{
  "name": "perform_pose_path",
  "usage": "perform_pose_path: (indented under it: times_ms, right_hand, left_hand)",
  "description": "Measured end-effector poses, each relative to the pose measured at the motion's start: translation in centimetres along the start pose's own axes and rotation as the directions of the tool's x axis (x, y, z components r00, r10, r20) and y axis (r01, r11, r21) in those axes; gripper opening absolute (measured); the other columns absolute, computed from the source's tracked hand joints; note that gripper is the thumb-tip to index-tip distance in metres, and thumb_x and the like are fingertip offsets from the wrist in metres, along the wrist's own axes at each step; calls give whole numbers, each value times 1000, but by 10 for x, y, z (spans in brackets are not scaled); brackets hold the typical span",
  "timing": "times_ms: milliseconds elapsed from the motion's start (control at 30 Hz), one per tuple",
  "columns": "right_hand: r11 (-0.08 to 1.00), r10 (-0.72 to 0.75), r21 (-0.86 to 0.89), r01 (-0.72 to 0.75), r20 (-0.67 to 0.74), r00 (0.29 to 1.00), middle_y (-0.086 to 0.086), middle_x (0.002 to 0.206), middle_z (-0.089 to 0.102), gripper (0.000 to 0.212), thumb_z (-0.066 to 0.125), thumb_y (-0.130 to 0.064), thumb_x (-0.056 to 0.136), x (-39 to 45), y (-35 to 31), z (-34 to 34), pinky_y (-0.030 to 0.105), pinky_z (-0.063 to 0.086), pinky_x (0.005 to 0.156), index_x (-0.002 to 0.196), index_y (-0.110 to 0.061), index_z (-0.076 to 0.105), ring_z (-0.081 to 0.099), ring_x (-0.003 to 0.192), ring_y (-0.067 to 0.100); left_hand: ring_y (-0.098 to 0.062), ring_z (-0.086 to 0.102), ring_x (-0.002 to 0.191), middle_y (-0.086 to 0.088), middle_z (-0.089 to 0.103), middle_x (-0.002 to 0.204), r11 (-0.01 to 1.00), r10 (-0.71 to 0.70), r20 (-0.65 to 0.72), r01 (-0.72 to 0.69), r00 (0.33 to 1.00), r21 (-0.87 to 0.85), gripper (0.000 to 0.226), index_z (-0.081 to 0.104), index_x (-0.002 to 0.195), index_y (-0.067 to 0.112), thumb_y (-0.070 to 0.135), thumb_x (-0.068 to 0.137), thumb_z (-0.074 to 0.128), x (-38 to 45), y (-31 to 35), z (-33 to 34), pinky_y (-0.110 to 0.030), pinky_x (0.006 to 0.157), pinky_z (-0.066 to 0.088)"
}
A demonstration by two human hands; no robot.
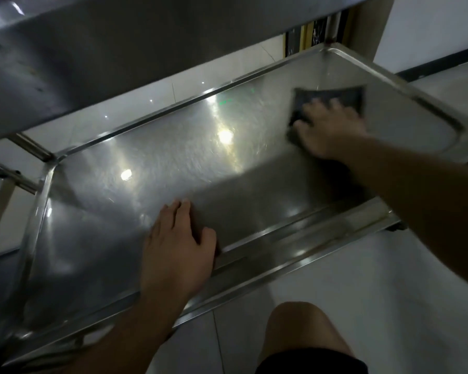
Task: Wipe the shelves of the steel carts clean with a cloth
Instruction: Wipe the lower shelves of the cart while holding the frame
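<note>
Pale glossy floor tiles run under and around everything, their thin grout lines showing, with small bright spots of lamp light reflected in the stretch of floor beyond. A bare knee rises at the bottom edge, with the hem of black shorts just below it. At the far right stands a white wall edged by a dark skirting strip where it meets the floor. At the top, just left of that wall, is a tan wooden panel, and beside it something dark with yellow trim, too hidden to make out.
</note>
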State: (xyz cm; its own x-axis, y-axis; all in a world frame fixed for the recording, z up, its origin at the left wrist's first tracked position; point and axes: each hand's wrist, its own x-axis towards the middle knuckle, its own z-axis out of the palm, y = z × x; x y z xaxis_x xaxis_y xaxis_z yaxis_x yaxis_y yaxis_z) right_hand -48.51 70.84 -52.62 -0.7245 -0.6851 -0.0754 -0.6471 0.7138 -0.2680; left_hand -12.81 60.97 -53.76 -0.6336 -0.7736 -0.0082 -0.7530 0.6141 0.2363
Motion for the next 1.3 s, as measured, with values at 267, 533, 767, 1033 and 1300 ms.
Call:
perform_pose_path:
  times_ms: [267, 533, 767, 1033, 1300]
  right_hand:
    - [787, -611, 44, 615, 188, 769, -31, 165, -9, 66, 4, -74, 99, -130, -50, 34, 31, -12, 124, 161, -50, 3, -20, 153, -2]
    - [982, 47, -185, -44, 14, 999, -6, 172, 11, 65, 12, -68, 96, -47, 153, -18, 58, 11, 125, 157, -47, 17, 10, 158, 29]
    - [969, 247, 29, -246, -40, 968, -4, 171, 16, 80, 12, -82, 86, 58, 87, -4, 60, 5, 122, 154, -40, 12, 8, 158, 33]
    - [872, -472, -82, 482, 117, 874, -12, 172, 15, 71, 17, -69, 98, 8, -146, 43, 48, 10, 125, 162, -39, 19, 11, 159, 22]
    - [751, -649, -59, 657, 115, 752, -26, 166, 13, 76, 10, -83, 93, -66, -45, 27, 32, 4, 126, 159, -49, 21, 6, 157, 4]
  left_hand:
    - [-22, 20, 159, 0, 27, 172, 1000, -1, -5, 1, 1000, -11, 85, 31, 163, 26, 63, 87, 24, -2, 1, -3, -46, 126, 22]
    - [-21, 20, 160, 0, 25, 173, 1000, -2, -5, 2, 1000, -19, 83, 30, 165, 25, 61, 90, 29, -1, 1, -3, -44, 127, 21]
    - [-15, 14, 160, 6, 22, 174, 999, 0, -31, -1, 1000, -39, 84, 27, 165, 29, 64, 90, 25, -1, -3, 3, -39, 127, 16]
    - [-16, 24, 156, 5, 32, 168, 998, 15, -44, -17, 999, -53, 76, 34, 160, 29, 63, 92, 33, 0, -4, 6, -38, 125, 19]
    - [-18, 21, 158, 3, 28, 170, 997, 17, -45, -20, 999, -70, 77, 32, 161, 25, 61, 93, 34, -3, -4, 3, -40, 126, 19]
